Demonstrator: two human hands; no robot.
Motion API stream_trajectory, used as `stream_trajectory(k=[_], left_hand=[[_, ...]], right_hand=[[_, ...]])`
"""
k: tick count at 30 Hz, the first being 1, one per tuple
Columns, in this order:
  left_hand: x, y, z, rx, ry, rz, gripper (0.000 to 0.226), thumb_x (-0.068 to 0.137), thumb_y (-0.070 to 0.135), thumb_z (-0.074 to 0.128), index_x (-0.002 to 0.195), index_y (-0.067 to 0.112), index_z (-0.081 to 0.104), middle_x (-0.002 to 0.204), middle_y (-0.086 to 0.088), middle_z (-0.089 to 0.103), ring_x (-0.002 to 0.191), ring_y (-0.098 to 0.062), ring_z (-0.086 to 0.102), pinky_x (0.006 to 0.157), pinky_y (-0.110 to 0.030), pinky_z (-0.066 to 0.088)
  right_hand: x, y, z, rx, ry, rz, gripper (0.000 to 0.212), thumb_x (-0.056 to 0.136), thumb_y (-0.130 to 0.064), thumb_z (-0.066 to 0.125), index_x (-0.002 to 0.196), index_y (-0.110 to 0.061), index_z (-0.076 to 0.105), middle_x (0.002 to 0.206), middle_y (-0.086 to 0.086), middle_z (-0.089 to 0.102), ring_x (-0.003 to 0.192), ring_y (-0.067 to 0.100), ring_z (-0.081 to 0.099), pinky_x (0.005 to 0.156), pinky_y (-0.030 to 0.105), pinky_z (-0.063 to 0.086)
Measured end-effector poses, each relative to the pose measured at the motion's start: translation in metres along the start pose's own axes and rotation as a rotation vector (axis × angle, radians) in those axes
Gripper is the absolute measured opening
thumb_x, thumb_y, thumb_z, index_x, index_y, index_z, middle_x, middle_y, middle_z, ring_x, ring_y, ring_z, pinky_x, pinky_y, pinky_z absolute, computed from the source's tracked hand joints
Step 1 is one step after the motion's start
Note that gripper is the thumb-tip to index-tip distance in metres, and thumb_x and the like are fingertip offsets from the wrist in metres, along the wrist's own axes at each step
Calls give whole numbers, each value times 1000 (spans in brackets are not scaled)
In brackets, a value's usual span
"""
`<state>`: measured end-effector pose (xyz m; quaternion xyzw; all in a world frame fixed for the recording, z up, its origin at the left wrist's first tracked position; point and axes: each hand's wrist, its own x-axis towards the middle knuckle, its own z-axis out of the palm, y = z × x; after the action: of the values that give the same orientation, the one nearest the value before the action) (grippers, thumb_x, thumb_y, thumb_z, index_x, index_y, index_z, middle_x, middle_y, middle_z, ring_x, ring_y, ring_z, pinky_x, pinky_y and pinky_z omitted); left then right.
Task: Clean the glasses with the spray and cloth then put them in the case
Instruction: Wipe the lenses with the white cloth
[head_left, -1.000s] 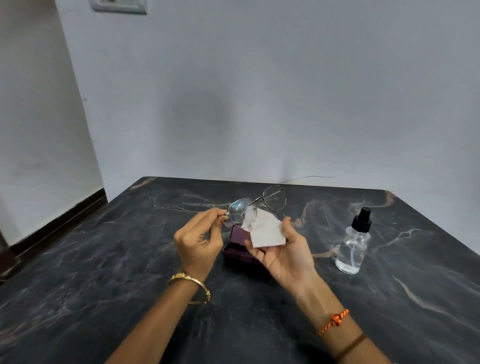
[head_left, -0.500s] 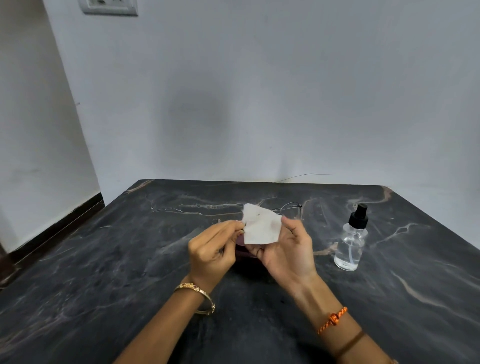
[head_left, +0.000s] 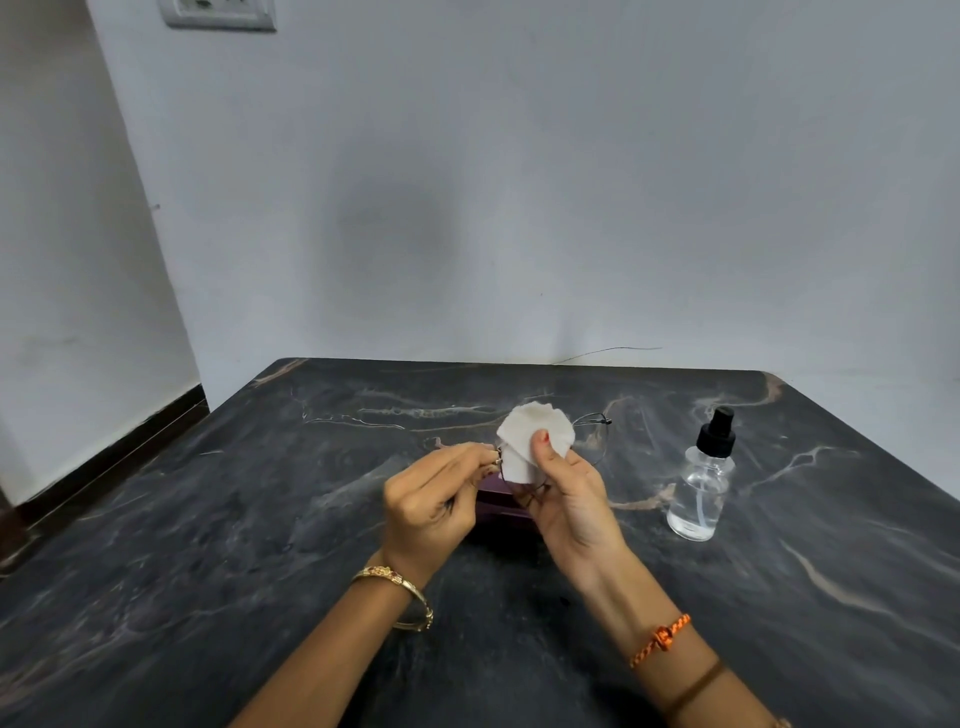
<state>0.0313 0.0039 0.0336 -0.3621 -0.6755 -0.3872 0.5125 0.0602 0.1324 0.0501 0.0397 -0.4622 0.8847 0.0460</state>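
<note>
Two hands work above the middle of a dark marble table, seen from the single head view. Left hand has its fingers curled, the fingertips pinching the glasses at the left edge of the frame, near the hinge. Right hand holds a white cloth folded over the left lens, thumb pressed on the near face of the cloth, fingers behind it and mostly hidden. Right lens shows bare to the right of the cloth; the glasses are held off the table. Case, purple, lies on the table directly beneath and between the hands, largely covered by them; whether it is open cannot be told. Spray bottle, clear with a black nozzle, stands upright on the table to the right, apart from the hands. Left wrist carries a gold bangle; right wrist an orange thread.
</note>
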Motion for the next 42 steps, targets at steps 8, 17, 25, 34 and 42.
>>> stream_trajectory(k=[8,17,25,34,42], left_hand=[[2,-3,-3,11,-24,63,12,73,-8,60,77,-6,71,75,-14,72,80,-13,64,76,-16,53],[7,3,-5,27,8,-39,22,62,-23,61,76,-8,70,72,-14,70,74,-12,62,71,-11,51],[1,0,-1,-16,-16,-40,10,74,-5,61,77,-7,70,72,-13,71,76,-10,63,72,-11,52],[4,5,-1,6,6,-68,13,67,-15,65,77,-8,70,71,-13,70,74,-10,62,72,-7,49],[3,5,-1,-11,-34,-20,11,73,-8,59,77,-7,70,72,-13,71,76,-11,63,71,-13,52]], right_hand=[[0,-8,-2,-118,7,71,32,63,-32,64,87,-11,65,61,-4,72,53,4,63,49,14,48],[0,-9,2,-162,23,-18,17,85,-26,54,91,-14,65,68,-5,72,62,4,66,53,15,49],[1,-11,-4,-89,28,-5,20,76,-26,59,86,-10,65,69,-2,74,65,10,68,54,17,52],[2,-15,-6,-272,18,-84,17,73,-29,64,78,-14,70,66,-4,74,62,6,68,57,16,54],[-1,2,2,142,102,-21,13,83,-22,57,83,-16,69,67,-3,71,64,9,65,55,19,53]])
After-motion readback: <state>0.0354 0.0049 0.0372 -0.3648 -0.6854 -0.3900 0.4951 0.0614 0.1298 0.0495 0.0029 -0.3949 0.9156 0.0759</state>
